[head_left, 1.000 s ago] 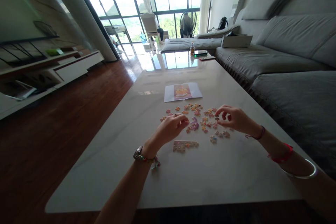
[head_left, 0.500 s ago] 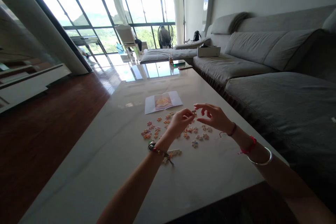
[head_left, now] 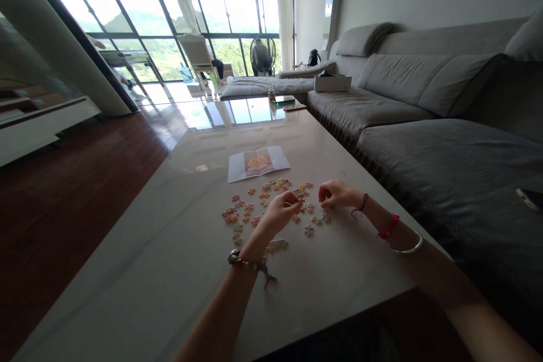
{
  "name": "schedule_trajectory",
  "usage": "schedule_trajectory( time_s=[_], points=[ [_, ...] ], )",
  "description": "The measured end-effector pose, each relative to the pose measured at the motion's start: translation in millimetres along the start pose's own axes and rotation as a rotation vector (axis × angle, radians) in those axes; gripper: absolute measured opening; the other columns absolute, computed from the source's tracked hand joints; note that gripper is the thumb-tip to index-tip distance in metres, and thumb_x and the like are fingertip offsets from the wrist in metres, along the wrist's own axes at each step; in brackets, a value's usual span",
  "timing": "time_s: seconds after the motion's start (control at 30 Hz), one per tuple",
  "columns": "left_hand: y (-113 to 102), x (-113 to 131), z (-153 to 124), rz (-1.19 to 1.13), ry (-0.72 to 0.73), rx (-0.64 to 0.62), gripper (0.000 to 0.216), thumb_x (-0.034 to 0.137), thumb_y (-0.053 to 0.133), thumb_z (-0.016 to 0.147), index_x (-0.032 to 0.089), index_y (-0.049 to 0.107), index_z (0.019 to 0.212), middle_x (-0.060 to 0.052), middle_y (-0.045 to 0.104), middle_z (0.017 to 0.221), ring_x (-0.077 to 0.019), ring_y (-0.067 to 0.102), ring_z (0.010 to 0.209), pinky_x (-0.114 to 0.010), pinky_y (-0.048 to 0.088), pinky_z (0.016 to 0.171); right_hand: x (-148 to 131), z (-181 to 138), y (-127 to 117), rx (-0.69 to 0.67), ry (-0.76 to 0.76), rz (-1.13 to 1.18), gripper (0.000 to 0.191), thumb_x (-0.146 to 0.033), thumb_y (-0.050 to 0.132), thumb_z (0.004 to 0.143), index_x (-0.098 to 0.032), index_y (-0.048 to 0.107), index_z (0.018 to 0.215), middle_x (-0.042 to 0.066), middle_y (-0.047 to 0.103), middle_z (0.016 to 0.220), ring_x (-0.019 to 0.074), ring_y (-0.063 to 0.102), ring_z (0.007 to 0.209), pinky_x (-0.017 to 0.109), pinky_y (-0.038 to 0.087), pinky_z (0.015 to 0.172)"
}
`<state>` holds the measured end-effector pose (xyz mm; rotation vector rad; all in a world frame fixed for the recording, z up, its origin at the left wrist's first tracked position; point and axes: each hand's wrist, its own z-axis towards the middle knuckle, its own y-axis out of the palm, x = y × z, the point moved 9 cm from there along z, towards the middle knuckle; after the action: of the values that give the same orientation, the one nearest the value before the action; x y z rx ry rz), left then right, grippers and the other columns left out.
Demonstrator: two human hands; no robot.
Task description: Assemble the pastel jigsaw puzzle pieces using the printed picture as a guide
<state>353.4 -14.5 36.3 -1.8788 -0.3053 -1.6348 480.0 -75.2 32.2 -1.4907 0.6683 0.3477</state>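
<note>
Several small loose puzzle pieces (head_left: 254, 206) lie scattered on the pale glossy table (head_left: 178, 249). My left hand (head_left: 280, 214) hovers over them with its fingers pinched on a small puzzle piece. My right hand (head_left: 335, 194) rests just to the right, fingers curled inward; what they hold, if anything, is hidden. A short joined strip of pieces (head_left: 278, 245) lies near my left wrist. A printed picture sheet (head_left: 258, 163) lies beyond the pieces.
A long grey sofa (head_left: 445, 119) runs along the table's right side, with a box (head_left: 332, 82) on it. A small bottle (head_left: 271, 92) and a dark phone (head_left: 284, 100) sit at the table's far end. Wooden floor lies to the left, large windows behind.
Both hands came down from a raised position toward the pieces. My right hand drew apart from the left and curled. The camera view shifted slightly.
</note>
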Motion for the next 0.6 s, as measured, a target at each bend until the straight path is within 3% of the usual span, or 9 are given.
schedule_trajectory(
  time_s=[0.13,0.23,0.43,0.6],
  points=[
    [11.8,4.8,-8.3,-0.097,-0.035,-0.08,0.021,0.031,0.061,0.061,0.013,0.051,0.063,-0.002,0.062,0.06,-0.0079,0.05,0.047,-0.017,0.031,0.041,-17.1,-6.5,-6.9,0.022,-0.062,0.385,0.024,-0.03,0.062,0.064,-0.011,0.06,0.079,0.001,0.062,0.067,0.0079,0.053,0.055,0.019,0.042,0.049],
    [13.5,12.8,-13.1,-0.184,-0.026,-0.09,0.023,0.031,0.063,0.061,0.013,0.048,0.062,-0.005,0.064,0.061,-0.0115,0.057,0.054,-0.017,0.033,0.043,-34.9,-13.0,-8.8,0.039,-0.111,0.64,0.03,-0.032,0.067,0.06,-0.011,0.06,0.081,0.001,0.063,0.068,0.0082,0.053,0.054,0.02,0.043,0.048],
    [16.4,12.1,-12.1,-0.252,-0.011,-0.119,0.016,0.026,0.06,0.065,0.014,0.048,0.068,-0.004,0.064,0.064,-0.0128,0.061,0.06,-0.015,0.034,0.043,-48.1,-15.7,-6.6,0.147,-0.181,0.724,0.028,-0.029,0.071,0.055,-0.012,0.061,0.075,0.002,0.064,0.071,0.0119,0.058,0.064,0.026,0.048,0.062],
    [23.1,14.0,-12.4,-0.265,0.041,-0.233,0.02,0.03,0.06,0.067,0.015,0.051,0.077,-0.006,0.065,0.075,-0.0154,0.063,0.07,-0.016,0.037,0.047,-51.1,-15.6,0.8,0.075,-0.194,0.776,0.03,-0.029,0.069,0.059,-0.012,0.06,0.082,0.002,0.063,0.071,0.0121,0.058,0.063,0.026,0.048,0.058]
  ],
)
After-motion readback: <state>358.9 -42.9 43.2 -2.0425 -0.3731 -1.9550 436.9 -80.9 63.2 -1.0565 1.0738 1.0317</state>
